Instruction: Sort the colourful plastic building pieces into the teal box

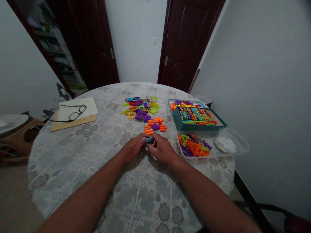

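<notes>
Blue piece (149,139) between hands (161,148), apparently pinched

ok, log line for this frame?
left hand: on blue piece | right hand: on same piece | just beyond: orange pieces | right side: plastic tray, green box

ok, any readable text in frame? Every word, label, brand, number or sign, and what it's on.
None that can be read.
Shelf items beyond the doorway: too dark and blurred to tell if they carry print.
Cream sheet under the eyeglasses: no writing discernible.
Teal box: no lettering discernible on the sides in view.
Blue plastic piece in the fingers: mostly covered and too small to tell.
</notes>
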Demonstrator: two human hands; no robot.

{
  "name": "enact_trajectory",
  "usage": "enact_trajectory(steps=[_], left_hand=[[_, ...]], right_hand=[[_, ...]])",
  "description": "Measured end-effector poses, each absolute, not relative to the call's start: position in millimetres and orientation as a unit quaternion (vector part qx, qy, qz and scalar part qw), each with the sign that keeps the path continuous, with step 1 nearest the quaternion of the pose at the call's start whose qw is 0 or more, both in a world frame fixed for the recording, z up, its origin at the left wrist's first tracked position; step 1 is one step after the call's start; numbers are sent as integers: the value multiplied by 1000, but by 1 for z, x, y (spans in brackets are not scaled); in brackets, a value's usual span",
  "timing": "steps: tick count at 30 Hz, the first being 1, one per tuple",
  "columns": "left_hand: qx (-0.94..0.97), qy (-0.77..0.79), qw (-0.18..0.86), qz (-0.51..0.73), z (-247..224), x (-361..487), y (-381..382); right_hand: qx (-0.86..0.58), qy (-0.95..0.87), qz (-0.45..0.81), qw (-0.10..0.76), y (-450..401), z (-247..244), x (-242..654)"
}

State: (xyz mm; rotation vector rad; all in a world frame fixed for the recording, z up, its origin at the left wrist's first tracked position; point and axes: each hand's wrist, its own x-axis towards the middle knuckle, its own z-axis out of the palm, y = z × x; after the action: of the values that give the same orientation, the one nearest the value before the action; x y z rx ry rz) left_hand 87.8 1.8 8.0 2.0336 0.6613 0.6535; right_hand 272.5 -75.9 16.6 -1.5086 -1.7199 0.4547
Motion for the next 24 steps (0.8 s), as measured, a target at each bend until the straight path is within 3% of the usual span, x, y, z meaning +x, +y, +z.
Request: enact_trajectory(steps=[6,10,17,21,24], left_hand=[[813,298,430,257,4,85,2],[838,311,335,297,3,87,6],[844,354,233,329,-3,85,17],[853,349,231,312,-5,85,17],[855,351,230,304,-6,86,17]], right_hand=[[-665,-676,0,318,-101,70,325],[-783,-576,-99,215,-128,90,385],[-892,-452,16,14,-146,76,441],[-890,-455,29,22,-140,68,443],[-885,-454,-18,102,-133,68,436]])
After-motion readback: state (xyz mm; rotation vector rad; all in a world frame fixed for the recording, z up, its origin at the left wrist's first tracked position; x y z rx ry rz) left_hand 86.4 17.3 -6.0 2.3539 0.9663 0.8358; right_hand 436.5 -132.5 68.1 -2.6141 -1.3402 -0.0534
